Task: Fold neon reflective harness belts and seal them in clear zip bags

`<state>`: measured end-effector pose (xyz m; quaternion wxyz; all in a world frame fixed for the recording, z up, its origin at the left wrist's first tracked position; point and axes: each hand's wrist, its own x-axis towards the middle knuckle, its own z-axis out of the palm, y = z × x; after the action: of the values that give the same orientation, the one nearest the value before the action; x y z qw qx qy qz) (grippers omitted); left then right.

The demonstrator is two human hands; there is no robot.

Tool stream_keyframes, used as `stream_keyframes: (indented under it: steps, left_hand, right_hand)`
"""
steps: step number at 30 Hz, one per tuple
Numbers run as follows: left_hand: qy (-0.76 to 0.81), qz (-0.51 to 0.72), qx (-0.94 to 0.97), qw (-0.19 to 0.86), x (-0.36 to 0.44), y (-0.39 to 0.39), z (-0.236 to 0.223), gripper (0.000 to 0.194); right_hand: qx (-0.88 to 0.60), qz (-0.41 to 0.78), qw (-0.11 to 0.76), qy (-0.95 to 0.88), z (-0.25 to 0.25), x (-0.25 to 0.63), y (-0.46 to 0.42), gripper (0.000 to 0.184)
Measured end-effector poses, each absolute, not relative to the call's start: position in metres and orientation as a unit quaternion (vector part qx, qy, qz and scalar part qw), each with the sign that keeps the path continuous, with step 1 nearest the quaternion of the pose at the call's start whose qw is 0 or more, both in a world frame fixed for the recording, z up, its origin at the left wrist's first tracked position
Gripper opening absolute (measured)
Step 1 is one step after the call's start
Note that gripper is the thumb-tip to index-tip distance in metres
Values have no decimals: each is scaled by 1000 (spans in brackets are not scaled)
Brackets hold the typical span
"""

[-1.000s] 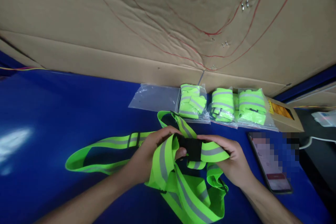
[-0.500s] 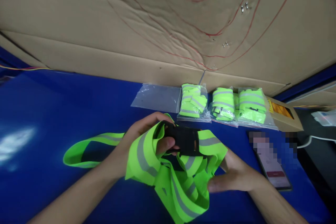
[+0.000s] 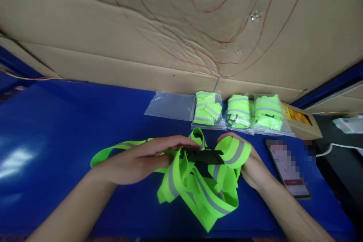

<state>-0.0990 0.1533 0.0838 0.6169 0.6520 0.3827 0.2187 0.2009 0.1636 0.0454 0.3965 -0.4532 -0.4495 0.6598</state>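
A tangled neon-green reflective strap [image 3: 211, 193] with grey stripes hangs in loops between my hands over the blue table. Its flat black buckle [image 3: 202, 157] lies level at the top of the bundle. My left hand [image 3: 138, 160] grips the strap at the buckle's left end, fingers above and thumb below. One long loop trails out behind that wrist to the left. At the right side, my right hand [image 3: 252, 164] is closed around the strap beyond the buckle, its fingertips mostly hidden behind the green band.
Along the cardboard wall [image 3: 113, 60] lie a flat clear plastic bag [image 3: 171, 106] and several bagged green straps [image 3: 238, 109]. A cardboard box [image 3: 309, 126] sits beyond them. Right of my hands lies a phone [image 3: 292, 177], with a white cable [image 3: 329, 149] nearby.
The buckle has tipped from facing me to nearly flat. My left fingers have moved over its left end, and the strap bundle has shifted slightly right. My right hand has closed on the strap.
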Motion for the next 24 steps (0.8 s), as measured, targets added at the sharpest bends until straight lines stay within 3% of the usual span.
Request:
stream_keyframes:
  steps: [4, 7, 11, 17, 22, 24]
  left_hand:
    - [413, 218, 656, 594, -79, 149, 95, 38]
    - [460, 151, 752, 447, -56, 145, 104, 51]
    - [485, 44, 830, 272, -29, 145, 121, 21]
    - [510, 178, 835, 108, -40, 149, 181, 20]
    - [552, 232, 778, -190, -53, 135, 221, 38]
    - [538, 250, 764, -255, -50, 123, 231, 41]
  right_hand:
    - [-458, 681, 397, -411, 44, 196, 164, 30]
    - [-451, 692, 374, -421, 48, 196, 163, 32]
    - [-408, 708, 356, -453, 51, 202, 163, 34]
    - [-330, 657, 349, -581, 52, 221, 167, 26]
    - [-328, 504, 381, -702, 58, 226, 163, 32]
    - [-336, 462, 404, -714, 58, 223, 159, 35]
